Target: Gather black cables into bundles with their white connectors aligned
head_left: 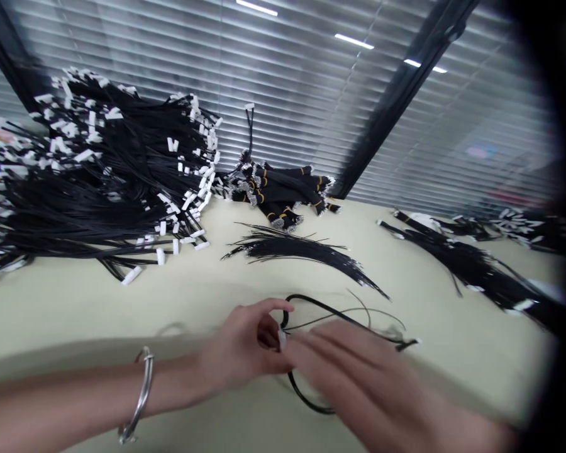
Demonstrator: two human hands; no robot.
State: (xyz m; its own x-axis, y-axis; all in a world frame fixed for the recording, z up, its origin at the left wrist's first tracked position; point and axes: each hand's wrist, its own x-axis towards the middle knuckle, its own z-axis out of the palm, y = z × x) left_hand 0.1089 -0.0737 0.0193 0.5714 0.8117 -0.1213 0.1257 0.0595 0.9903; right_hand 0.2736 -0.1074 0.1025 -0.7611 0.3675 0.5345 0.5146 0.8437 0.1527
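My left hand [249, 336], a silver bangle on its wrist, pinches a small white connector [282, 338] between thumb and fingers, its index finger stretched out above. A black cable [330, 307] loops out from the connector, and one end with a small white tip lies to the right. Blurred by motion, my right hand [358, 371] brings its closed fingertips against the connector; whatever is between them is hidden. Thin dark wires [372, 309] run out beyond the right hand, over the table.
Behind my hands lies a loose bunch of thin black wires [306, 248]. A big heap of black cables with white connectors [122, 170] fills the left. Taped black bundles [287, 189] sit at the back by the window blinds [287, 75]. More cables [471, 267] lie at right.
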